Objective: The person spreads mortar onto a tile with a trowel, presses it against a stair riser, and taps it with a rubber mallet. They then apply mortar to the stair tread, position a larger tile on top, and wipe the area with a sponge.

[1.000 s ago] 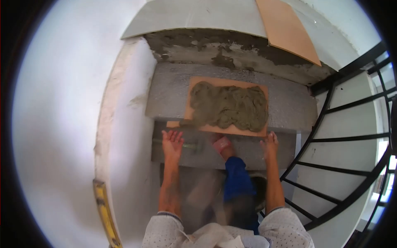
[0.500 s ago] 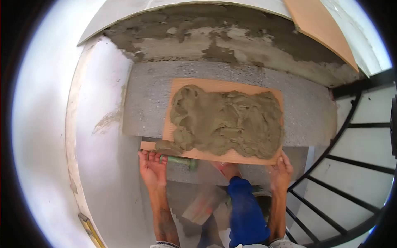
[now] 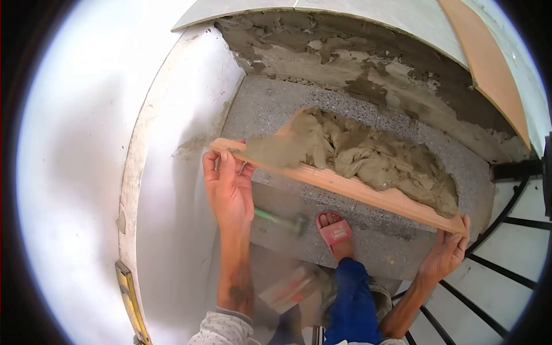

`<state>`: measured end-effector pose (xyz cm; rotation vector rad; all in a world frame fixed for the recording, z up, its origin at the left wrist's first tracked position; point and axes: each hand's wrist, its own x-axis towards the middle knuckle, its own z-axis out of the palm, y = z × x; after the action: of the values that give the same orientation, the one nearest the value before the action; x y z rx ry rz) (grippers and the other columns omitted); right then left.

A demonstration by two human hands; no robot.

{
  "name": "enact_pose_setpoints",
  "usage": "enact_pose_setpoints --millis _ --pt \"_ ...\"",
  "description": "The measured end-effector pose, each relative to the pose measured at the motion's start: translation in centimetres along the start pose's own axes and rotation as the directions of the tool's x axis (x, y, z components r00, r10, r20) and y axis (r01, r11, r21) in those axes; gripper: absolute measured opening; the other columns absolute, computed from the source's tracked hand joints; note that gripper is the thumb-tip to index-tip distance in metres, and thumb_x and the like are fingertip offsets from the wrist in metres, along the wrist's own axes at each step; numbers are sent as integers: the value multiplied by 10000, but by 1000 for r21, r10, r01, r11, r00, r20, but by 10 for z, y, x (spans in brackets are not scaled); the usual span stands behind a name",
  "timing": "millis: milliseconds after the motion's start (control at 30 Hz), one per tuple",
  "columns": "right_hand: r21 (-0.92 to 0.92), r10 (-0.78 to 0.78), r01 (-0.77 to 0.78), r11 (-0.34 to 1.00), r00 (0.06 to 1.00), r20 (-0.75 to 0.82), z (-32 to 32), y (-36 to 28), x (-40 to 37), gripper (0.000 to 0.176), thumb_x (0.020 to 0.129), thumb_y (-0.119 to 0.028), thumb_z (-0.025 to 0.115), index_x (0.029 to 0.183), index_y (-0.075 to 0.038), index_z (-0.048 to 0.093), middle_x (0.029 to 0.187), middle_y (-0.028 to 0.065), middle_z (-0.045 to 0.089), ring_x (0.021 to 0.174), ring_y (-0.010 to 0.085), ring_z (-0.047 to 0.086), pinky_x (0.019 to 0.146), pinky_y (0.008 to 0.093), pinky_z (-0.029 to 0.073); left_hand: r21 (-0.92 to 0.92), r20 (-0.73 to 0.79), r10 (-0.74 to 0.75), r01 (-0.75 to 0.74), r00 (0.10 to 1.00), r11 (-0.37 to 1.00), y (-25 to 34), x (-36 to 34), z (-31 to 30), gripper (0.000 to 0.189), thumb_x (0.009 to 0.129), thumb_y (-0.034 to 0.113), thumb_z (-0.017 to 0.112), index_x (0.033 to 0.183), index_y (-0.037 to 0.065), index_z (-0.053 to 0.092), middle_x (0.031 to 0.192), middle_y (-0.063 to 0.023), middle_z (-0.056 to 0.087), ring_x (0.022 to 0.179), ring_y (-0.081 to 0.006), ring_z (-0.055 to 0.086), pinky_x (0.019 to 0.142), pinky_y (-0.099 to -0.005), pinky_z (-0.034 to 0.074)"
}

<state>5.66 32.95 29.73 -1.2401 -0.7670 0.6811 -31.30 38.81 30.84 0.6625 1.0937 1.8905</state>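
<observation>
Mortar point(image 3: 385, 158) lies thick on the tile point(image 3: 356, 188), which we hold tilted at mid-view in front of the step point(image 3: 259, 109), its near edge facing us. Our left hand point(image 3: 228, 187), at the tile's nine o'clock, grips the narrow end between thumb and fingers; our right hand point(image 3: 444, 256), at four o'clock, closes round the corner. We cannot tell whether the far edge touches the step. At six o'clock from the tile is our slipper point(image 3: 335, 233), with a blurred green-handled tool point(image 3: 284, 222) at its nine o'clock.
</observation>
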Motion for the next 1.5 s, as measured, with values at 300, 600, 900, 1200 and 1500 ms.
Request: enact_pose_setpoints --millis 300,600,900,1200,1500 --pt "-168 -165 159 973 986 -24 1 45 26 523 996 -310 522 1391 -2 368 1289 160 525 1192 257 544 1017 421 468 -155 -113 -71 53 991 986 -2 15 7 320 951 150 619 1207 7 492 1089 -90 626 1012 -167 607 909 -330 503" --pt "-213 -247 277 937 956 157 -9 113 45 495 972 -242 586 1365 -10 394 1316 130 503 1175 231 536 989 372 473 -165 -97 -61 44 993 985 1 21 9 388 950 131 614 1274 -34 479 1105 -91 616 1015 -147 602 879 -283 517" --pt "-457 -295 328 827 945 144 -14 141 69 401 994 -214 545 1318 -3 436 1284 131 522 1130 218 551 962 372 480 -98 -63 10 -16 998 995 8 58 25 239 958 106 592 1135 -48 546 1068 -106 615 970 -155 594 879 -284 509" --pt "-112 -96 90 990 994 -49 81 105 71 380 1041 -291 425 1285 1 420 1123 143 597 995 220 620 912 416 522 -57 -96 91 -96 991 994 20 144 26 174 930 62 623 1039 -70 591 995 -102 609 872 -167 579 847 -298 518" --pt "21 -74 73 997 996 53 125 91 77 332 1033 -356 448 1146 -46 482 924 94 614 836 172 616 803 371 519 76 -88 95 -89 992 993 34 202 36 173 932 32 602 993 -129 580 935 -157 596 824 -204 585 778 -312 541"
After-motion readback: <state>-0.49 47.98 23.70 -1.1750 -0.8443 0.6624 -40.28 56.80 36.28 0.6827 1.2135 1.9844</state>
